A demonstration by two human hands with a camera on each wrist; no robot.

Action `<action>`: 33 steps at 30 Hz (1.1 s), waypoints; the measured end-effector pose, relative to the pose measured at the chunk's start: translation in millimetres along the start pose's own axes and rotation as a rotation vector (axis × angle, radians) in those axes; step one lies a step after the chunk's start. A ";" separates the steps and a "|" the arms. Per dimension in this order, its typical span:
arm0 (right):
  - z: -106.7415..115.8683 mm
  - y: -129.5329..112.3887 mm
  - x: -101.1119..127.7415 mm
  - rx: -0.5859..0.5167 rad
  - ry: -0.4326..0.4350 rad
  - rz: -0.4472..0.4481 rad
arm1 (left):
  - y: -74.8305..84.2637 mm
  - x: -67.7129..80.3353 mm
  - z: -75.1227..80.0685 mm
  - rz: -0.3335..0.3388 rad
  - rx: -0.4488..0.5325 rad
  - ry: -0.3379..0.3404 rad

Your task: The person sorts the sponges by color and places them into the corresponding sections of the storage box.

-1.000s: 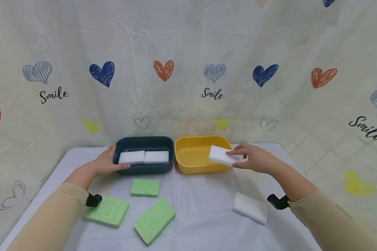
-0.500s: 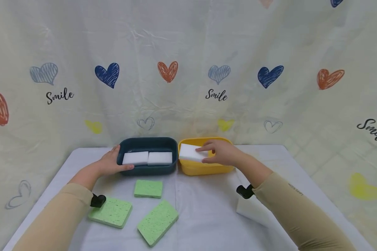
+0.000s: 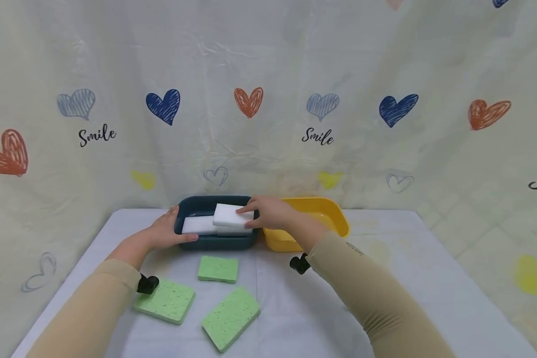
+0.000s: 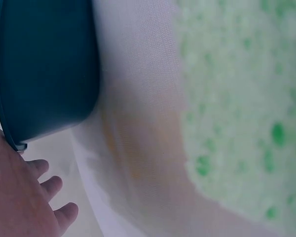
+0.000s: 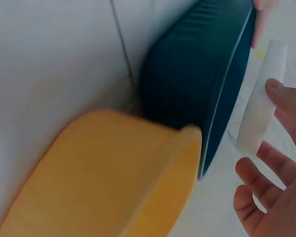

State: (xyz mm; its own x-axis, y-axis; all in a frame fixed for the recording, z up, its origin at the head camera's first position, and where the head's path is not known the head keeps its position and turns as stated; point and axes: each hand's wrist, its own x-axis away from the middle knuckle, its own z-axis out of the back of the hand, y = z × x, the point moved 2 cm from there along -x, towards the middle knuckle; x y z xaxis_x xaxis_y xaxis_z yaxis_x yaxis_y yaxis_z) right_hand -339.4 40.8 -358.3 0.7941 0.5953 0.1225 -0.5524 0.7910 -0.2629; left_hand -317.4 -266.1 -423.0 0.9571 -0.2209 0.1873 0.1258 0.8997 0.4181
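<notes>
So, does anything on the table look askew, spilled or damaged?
Nothing plainly spilled or damaged. The nearest green sponge lies most askew, diagonal on the white cloth; faint yellowish patches tint that cloth, cause unclear.

the left hand (image 3: 164,233) lies spread while the right hand (image 3: 274,213) pinches.

A pale curtain (image 3: 277,49) with printed hearts (image 3: 163,107) hangs along the far side; a white cloth (image 3: 394,248) covers the table before it.

- Far on the table (image 3: 304,308), left tray (image 3: 217,242) beside right tray (image 3: 283,241)!
- Two blocks (image 3: 199,225) in the left, third block (image 3: 227,215) above!
- Nearer, three sponges (image 3: 218,269)!
</notes>
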 end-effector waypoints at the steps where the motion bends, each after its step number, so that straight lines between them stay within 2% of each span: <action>1: -2.7 -3.4 -6.8 0.006 -0.005 0.005 | -0.5 -0.4 0.0 0.003 -0.001 -0.002; 8: -23.3 -19.8 -46.8 0.038 -0.053 -0.027 | -1.9 -6.4 -0.9 0.022 0.000 -0.018; 14: -35.0 -37.6 -68.6 0.009 -0.071 -0.046 | -4.2 -8.1 -1.0 0.035 -0.006 -0.017; 17: -41.8 -44.8 -78.2 0.035 -0.076 -0.052 | -5.0 -6.7 0.4 0.036 -0.004 -0.017; 21: -47.7 -51.6 -85.9 0.065 -0.078 -0.052 | -5.0 -6.2 -0.2 0.052 -0.011 -0.020; 25: -48.9 -56.2 -89.1 0.049 -0.077 -0.062 | -4.3 -6.1 -1.2 0.060 -0.014 -0.019; 33: -50.8 -57.1 -93.3 0.070 -0.102 -0.090 | -3.6 -4.1 2.0 0.046 -0.004 -0.020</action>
State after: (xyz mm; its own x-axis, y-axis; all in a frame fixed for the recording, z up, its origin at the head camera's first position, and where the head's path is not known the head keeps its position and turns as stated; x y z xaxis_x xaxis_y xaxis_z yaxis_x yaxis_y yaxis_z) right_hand -369.1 -67.2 -403.3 0.8134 0.5296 0.2406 -0.4989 0.8479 -0.1795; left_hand -322.2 -269.2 -423.5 0.9567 -0.1865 0.2236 0.0829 0.9107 0.4046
